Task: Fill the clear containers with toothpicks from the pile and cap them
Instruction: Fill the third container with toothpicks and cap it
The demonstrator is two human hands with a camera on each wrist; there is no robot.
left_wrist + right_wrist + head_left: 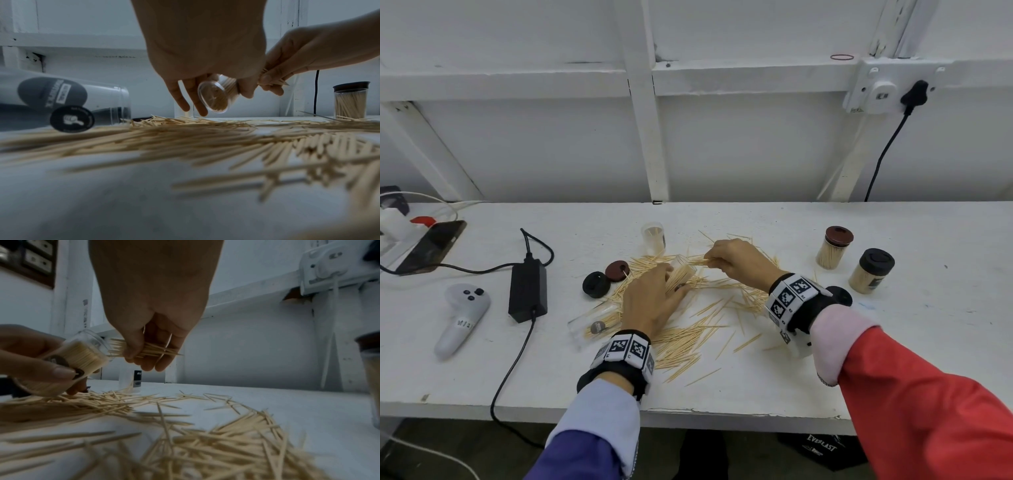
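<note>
Above the toothpick pile (698,318), the left hand (650,301) gripped a tilted, part-filled container (681,272) while the right hand (739,262) pinched a bundle (144,348) at its mouth; insertion required alignment.

Wall (756,147): white painted panels, crossed by a horizontal rail and an upright post (643,102) — paint chipped in places.
Bench (893,359): white, scuffed top — front edge worn.
Socket (883,90): white double outlet high on the right, black plug (914,94) in, cable (883,154) hanging down the wall.
Floor (448,445): dark, under the bench.
Light: even, soft, cool.
</note>
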